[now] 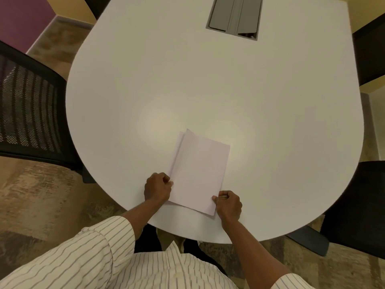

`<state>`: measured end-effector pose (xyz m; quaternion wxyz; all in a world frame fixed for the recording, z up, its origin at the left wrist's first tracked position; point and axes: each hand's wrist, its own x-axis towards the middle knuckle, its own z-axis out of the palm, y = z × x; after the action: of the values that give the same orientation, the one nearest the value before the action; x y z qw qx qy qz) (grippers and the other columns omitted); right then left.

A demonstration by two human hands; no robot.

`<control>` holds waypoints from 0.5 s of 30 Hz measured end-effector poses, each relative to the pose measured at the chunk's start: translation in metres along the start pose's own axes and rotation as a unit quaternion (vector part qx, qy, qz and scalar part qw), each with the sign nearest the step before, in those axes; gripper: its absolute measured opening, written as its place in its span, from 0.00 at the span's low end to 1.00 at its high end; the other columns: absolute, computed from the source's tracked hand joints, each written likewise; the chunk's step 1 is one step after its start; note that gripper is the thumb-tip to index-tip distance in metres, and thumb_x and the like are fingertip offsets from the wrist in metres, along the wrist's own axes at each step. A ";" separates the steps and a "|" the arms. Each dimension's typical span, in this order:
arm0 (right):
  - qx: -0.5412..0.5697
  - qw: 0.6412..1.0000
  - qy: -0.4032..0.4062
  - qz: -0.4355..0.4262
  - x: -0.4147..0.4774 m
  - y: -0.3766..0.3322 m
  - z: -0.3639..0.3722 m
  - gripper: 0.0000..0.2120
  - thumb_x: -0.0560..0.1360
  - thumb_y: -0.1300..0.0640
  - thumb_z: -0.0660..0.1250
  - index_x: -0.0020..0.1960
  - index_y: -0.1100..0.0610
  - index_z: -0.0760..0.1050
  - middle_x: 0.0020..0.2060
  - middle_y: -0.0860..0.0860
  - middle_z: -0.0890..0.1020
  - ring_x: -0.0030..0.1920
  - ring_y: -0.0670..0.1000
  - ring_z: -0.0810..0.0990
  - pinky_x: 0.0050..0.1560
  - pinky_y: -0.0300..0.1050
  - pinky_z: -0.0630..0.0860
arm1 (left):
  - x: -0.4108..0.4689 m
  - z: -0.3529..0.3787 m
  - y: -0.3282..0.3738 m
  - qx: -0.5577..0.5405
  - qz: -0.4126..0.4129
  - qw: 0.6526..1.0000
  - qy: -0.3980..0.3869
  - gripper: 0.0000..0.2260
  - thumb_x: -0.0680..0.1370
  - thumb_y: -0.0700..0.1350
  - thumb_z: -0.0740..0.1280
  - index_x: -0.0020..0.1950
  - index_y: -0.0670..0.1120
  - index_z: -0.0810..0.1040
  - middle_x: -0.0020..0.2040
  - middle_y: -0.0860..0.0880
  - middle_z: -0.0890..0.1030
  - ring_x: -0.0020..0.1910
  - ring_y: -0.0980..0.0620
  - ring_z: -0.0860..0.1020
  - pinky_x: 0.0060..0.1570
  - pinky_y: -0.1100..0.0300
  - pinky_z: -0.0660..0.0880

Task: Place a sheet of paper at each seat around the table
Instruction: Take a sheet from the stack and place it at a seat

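Both hands are curled onto the paper. The left hand (158,187) pinches the left edge of the paper stack (198,172), down near its near-left corner, and the right hand (228,204) pinches the near-right corner. So the stack sits right between them, lying on the white table (208,80) close to the near edge, with the sheets a bit fanned at the far-left corner. There's a black mesh chair (29,105) on the left, a dark chair (358,205) on the right, and a grey cable hatch (234,16) at the far end.
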<state>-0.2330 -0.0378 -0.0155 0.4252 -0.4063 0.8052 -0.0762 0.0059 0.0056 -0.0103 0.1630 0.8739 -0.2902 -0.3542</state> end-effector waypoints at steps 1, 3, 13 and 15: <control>0.002 1.000 0.003 -0.001 0.000 0.000 -0.001 0.11 0.74 0.55 0.82 0.53 0.52 0.84 0.47 0.50 0.86 0.49 0.56 0.83 0.50 0.48 0.77 | 0.000 -0.001 0.000 -0.013 -0.004 1.000 -0.008 0.06 0.80 0.46 0.76 0.54 0.46 0.86 0.52 0.46 0.85 0.49 0.46 0.82 0.52 0.53 0.81; 0.001 1.000 0.006 -0.002 0.001 0.001 -0.003 0.10 0.74 0.56 0.82 0.52 0.52 0.83 0.47 0.50 0.87 0.49 0.56 0.84 0.50 0.47 0.76 | 0.000 -0.002 0.002 -0.035 -0.009 0.999 -0.025 0.05 0.79 0.46 0.77 0.52 0.47 0.86 0.47 0.48 0.85 0.48 0.45 0.84 0.53 0.51 0.83; 0.029 0.999 0.035 0.013 -0.004 0.009 -0.010 0.06 0.78 0.54 0.77 0.45 0.53 0.81 0.42 0.50 0.85 0.45 0.54 0.83 0.51 0.51 0.79 | 0.005 -0.003 0.002 -0.117 0.002 0.990 -0.075 0.06 0.76 0.44 0.80 0.49 0.46 0.86 0.39 0.51 0.83 0.41 0.50 0.80 0.45 0.59 0.77; 0.044 0.998 0.045 0.006 -0.009 0.011 -0.011 0.05 0.79 0.55 0.77 0.46 0.55 0.82 0.42 0.50 0.85 0.43 0.53 0.82 0.48 0.48 0.77 | 0.006 -0.005 0.001 -0.127 0.008 0.988 -0.086 0.06 0.76 0.43 0.80 0.49 0.45 0.86 0.39 0.50 0.83 0.40 0.51 0.80 0.45 0.59 0.76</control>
<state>-0.2445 -0.0268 -0.0083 0.4060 -0.3789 0.8218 -0.1275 0.0125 0.0010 -0.0096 0.2495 0.8103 -0.2625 -0.4606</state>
